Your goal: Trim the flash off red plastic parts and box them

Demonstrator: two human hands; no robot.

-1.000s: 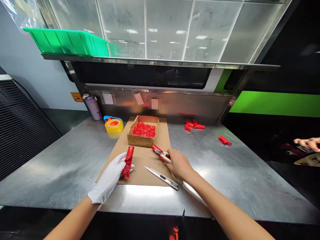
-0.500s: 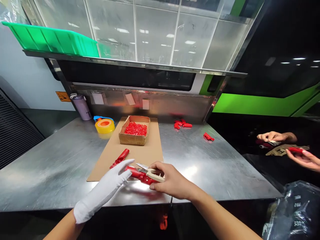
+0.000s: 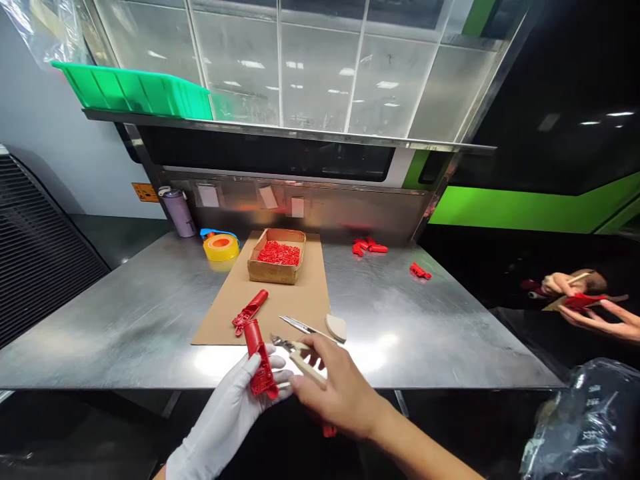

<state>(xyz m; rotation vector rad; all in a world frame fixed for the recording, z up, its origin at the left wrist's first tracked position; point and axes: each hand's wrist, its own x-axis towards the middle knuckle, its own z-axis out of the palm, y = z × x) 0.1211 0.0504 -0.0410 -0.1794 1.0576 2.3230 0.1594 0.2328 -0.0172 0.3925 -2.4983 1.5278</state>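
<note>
My left hand (image 3: 227,407), in a white glove, is closed around a red plastic part (image 3: 261,367) at the table's front edge. One end of the part is a smooth round tube, and the lower end has an openwork shape. In my bare right hand (image 3: 340,383) is a pair of nippers (image 3: 300,357) with cream handles. Their jaws are close to the red part; whether they touch it I cannot tell. A similar red part (image 3: 251,311) lies just beyond on the cardboard sheet (image 3: 225,320). Beside it rests a slim silver-bladed tool (image 3: 303,325).
A cardboard box (image 3: 274,272) of small red pieces stands on the sheet. Yellow tape (image 3: 221,248) and a purple bottle (image 3: 179,213) are at left. More red parts (image 3: 370,247) lie back right. A pale rounded piece (image 3: 336,327) sits nearby. A co-worker's hands (image 3: 595,320) hold something red at right.
My left hand has drawn the red part nearer and turned it more upright. The nippers have moved back from over it. The silver-bladed tool and pale piece now show more fully.
</note>
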